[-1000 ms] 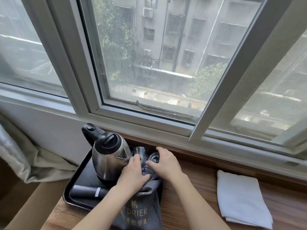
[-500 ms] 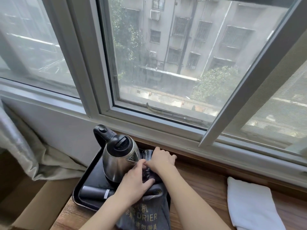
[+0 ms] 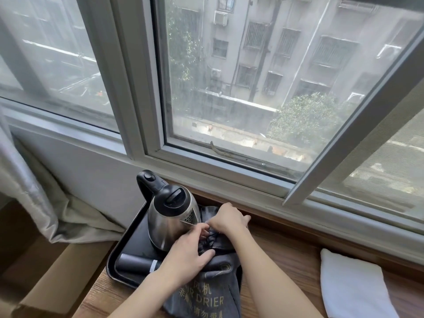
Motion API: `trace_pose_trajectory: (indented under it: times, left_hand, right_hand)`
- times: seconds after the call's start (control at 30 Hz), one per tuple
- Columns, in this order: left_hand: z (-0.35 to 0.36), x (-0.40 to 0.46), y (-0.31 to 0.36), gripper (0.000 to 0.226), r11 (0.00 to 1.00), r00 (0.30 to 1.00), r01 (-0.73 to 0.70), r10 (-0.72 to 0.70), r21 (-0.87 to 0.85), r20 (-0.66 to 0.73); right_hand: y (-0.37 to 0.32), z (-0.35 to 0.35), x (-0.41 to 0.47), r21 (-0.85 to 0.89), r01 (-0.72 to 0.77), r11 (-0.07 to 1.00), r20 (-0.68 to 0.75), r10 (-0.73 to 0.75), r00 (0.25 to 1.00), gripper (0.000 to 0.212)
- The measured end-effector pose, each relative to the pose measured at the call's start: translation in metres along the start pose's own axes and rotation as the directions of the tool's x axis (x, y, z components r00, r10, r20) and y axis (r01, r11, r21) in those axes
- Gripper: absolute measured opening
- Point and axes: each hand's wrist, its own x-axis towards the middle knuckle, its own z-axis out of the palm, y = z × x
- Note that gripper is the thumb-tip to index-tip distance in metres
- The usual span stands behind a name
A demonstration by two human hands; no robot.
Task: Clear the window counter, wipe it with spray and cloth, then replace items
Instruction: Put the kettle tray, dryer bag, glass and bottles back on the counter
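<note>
A black tray (image 3: 128, 232) sits at the left end of the wooden window counter (image 3: 286, 255). On it stand a steel kettle (image 3: 169, 216) with a black lid and handle, and a dark cylinder (image 3: 135, 264) lying at the front. A dark grey hair-drier bag (image 3: 206, 297) with gold lettering lies over the tray's right side and hangs toward me. My left hand (image 3: 185, 253) grips the gathered neck of the bag. My right hand (image 3: 229, 218) holds the bag's top fabric just right of the kettle. The glasses are hidden under my hands and the bag.
A folded white cloth (image 3: 353, 285) lies on the counter at the right. The window frame (image 3: 229, 177) runs along the counter's back edge, with an open sash slanting at the right. A curtain (image 3: 27, 191) hangs at the left, above a cardboard box (image 3: 57, 276).
My view has shifted left and closer. My hands have drawn the bag's top together beside the kettle, and the two glasses seen earlier are now covered.
</note>
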Motion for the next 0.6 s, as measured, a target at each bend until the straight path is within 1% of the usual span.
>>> trace_pose_trajectory:
  times: [0.17,0.27,0.37,0.43,0.6]
  left_hand:
    - [0.000,-0.002,0.001,0.055,1.000,1.000,0.002,-0.002,0.001,-0.002]
    - [-0.001,-0.003,0.003,0.054,1.000,1.000,0.011,-0.011,-0.003,0.002]
    - [-0.001,-0.003,0.003,0.054,1.000,1.000,0.020,-0.020,-0.001,0.004]
    - [-0.001,-0.003,0.003,0.055,1.000,1.000,0.027,-0.027,0.004,0.008]
    - [0.002,-0.002,0.004,0.058,0.999,0.999,0.046,-0.046,-0.003,0.012]
  right_hand:
    - [0.006,0.001,-0.005,0.043,0.024,0.999,-0.065,-0.021,0.998,0.081]
    - [0.010,0.003,-0.008,0.037,0.063,0.997,-0.104,-0.059,0.993,0.072]
    - [0.011,0.004,-0.009,0.041,0.092,0.995,-0.107,-0.087,0.990,0.065]
    - [0.013,0.003,-0.009,0.089,0.099,0.991,-0.115,-0.089,0.989,0.065]
    - [0.019,0.000,-0.011,0.246,0.137,0.959,-0.146,-0.103,0.984,0.075]
